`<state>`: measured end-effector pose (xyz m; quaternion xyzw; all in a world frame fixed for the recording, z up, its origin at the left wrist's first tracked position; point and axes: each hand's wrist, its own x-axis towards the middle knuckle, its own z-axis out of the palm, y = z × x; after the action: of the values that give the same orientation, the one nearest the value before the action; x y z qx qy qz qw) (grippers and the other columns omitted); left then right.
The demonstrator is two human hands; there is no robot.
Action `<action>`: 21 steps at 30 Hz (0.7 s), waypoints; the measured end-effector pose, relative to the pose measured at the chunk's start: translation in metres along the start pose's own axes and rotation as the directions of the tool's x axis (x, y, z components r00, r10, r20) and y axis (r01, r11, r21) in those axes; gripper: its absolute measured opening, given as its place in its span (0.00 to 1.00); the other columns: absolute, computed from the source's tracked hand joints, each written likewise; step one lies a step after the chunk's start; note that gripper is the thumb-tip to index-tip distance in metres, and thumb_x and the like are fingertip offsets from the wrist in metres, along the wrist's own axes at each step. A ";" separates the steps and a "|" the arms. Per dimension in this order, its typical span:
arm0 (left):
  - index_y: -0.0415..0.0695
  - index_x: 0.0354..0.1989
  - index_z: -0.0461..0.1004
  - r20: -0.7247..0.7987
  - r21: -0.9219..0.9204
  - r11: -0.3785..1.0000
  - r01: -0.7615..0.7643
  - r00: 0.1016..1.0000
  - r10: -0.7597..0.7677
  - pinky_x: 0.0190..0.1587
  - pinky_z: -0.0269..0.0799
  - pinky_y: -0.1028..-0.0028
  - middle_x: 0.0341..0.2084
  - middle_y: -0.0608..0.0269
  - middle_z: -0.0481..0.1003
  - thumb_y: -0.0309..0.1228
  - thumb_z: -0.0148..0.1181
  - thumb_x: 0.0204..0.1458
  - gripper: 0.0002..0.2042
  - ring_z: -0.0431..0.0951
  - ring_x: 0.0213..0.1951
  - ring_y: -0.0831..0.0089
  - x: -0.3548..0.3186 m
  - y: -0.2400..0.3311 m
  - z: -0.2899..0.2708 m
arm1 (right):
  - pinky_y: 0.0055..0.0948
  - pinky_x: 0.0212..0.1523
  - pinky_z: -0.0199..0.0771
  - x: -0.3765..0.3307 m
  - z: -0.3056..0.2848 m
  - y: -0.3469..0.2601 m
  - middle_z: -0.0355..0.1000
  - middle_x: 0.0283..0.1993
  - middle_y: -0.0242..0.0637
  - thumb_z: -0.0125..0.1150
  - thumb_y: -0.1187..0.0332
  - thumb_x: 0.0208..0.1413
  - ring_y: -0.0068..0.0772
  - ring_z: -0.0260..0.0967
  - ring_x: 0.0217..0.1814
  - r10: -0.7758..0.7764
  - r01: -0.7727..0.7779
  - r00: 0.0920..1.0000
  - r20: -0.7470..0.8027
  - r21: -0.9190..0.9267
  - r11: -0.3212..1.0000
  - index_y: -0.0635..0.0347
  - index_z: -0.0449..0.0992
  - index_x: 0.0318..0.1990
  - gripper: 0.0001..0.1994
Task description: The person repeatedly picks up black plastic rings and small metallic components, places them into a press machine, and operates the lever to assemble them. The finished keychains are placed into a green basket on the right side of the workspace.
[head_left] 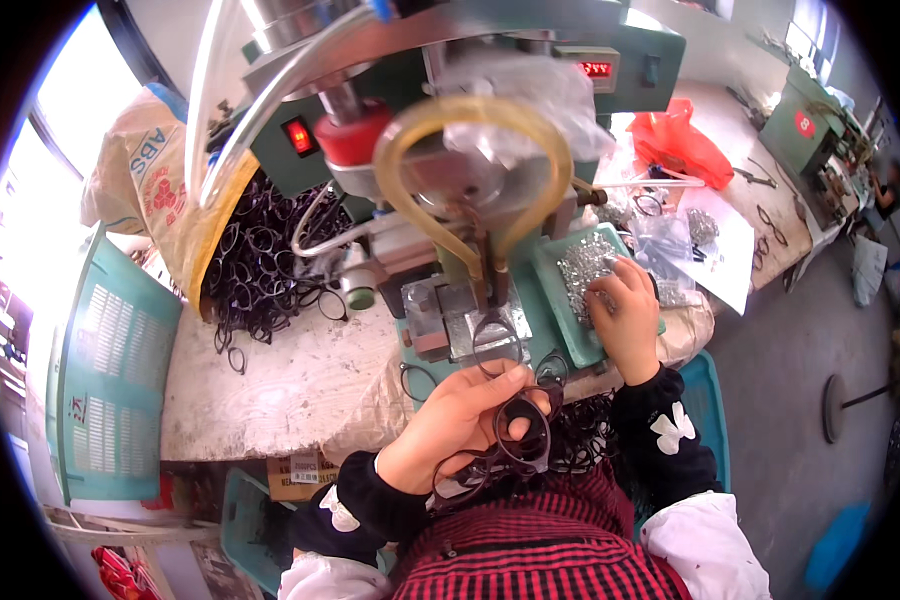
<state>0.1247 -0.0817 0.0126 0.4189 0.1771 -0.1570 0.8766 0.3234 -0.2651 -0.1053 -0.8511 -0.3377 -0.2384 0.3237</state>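
My left hand [457, 420] holds a stack of dark plastic eyeglass frames [510, 450] close to my body, just below the metal fixture [460, 320] of a green bench machine [470, 120]. One frame front [497, 338] sits on the fixture under the machine's head. My right hand [625, 310] reaches into a green tray [570, 335] filled with small silvery metal parts [585, 265], fingers down among them. Whether it has pinched one is hidden.
A heap of black eyeglass frames [265, 260] spills from a sack at the left of the worn white bench [290, 385]. An amber hose [475, 170] loops in front of the machine. Plastic bags and a red bag [680, 140] lie at the right. Green crates [110, 370] stand at the left.
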 end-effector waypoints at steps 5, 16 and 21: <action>0.40 0.50 0.70 0.147 -0.193 0.978 -0.076 0.983 0.106 0.44 0.74 0.79 0.43 0.58 0.77 0.39 0.55 0.68 0.15 0.76 0.39 0.76 0.009 -0.028 -0.027 | 0.47 0.52 0.74 0.025 0.004 -0.015 0.72 0.59 0.44 0.63 0.73 0.50 0.50 0.66 0.67 -0.297 0.302 0.933 0.202 0.007 0.953 0.59 0.75 0.35 0.05; 0.34 0.51 0.77 0.253 0.403 0.907 -0.121 0.967 0.017 0.38 0.70 0.80 0.33 0.67 0.76 0.27 0.56 0.66 0.11 0.73 0.32 0.82 -0.008 -0.029 -0.048 | 0.33 0.44 0.75 0.023 0.017 -0.026 0.78 0.37 0.42 0.63 0.78 0.55 0.40 0.77 0.40 0.117 -0.074 0.989 -0.089 0.388 0.919 0.64 0.79 0.40 0.06; 0.32 0.50 0.77 0.968 0.188 0.644 -0.741 0.251 0.007 0.40 0.70 0.60 0.35 0.54 0.77 0.31 0.50 0.69 0.15 0.76 0.36 0.57 -0.036 0.002 -0.040 | 0.32 0.45 0.74 0.016 0.014 -0.030 0.79 0.36 0.40 0.64 0.79 0.54 0.40 0.77 0.40 0.215 -0.168 0.975 -0.050 0.463 0.870 0.64 0.81 0.38 0.05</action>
<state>0.0868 -0.0443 0.0066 0.5508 -0.5193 -0.1751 0.6295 0.3147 -0.2320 -0.0929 -0.7675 -0.2816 -0.1615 0.5528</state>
